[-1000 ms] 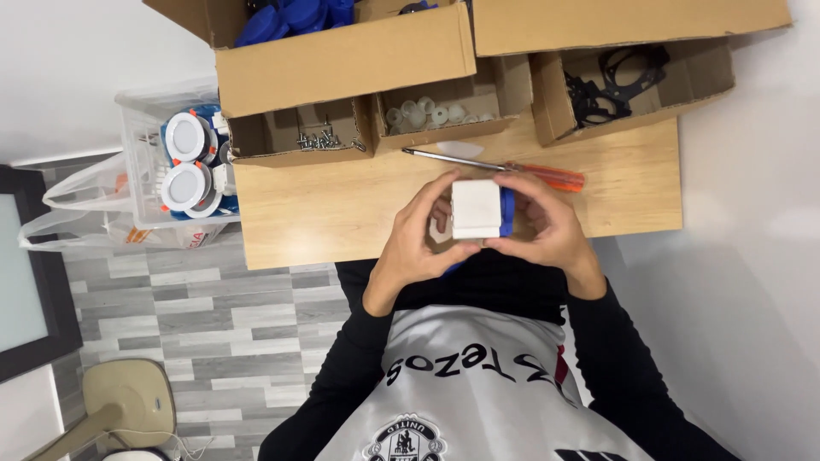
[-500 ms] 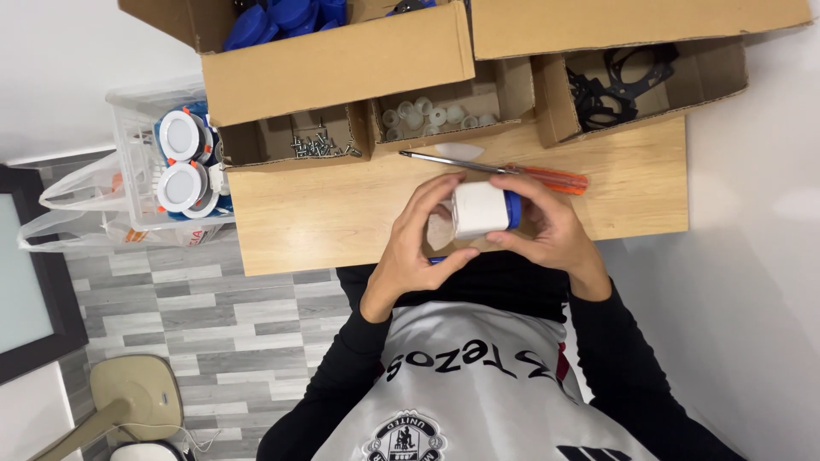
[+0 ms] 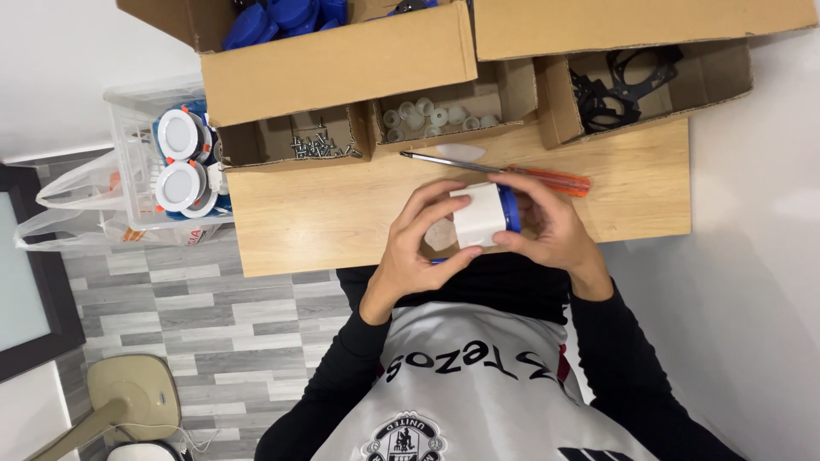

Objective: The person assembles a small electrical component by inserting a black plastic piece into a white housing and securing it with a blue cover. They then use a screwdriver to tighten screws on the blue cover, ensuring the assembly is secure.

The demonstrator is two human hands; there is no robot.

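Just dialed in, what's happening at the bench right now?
A person holds a small white and blue round fitting in both hands, left hand and right hand, just above the wooden table. An orange-handled screwdriver lies on the table beyond the hands. Open cardboard boxes behind hold screws, clear caps, black gaskets and blue parts.

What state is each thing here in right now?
White and blue part: held in both hands.
Left hand: gripping the part.
Right hand: gripping the part.
Screwdriver: lying flat on the table.
Screw box: open.
Blue parts box: open.
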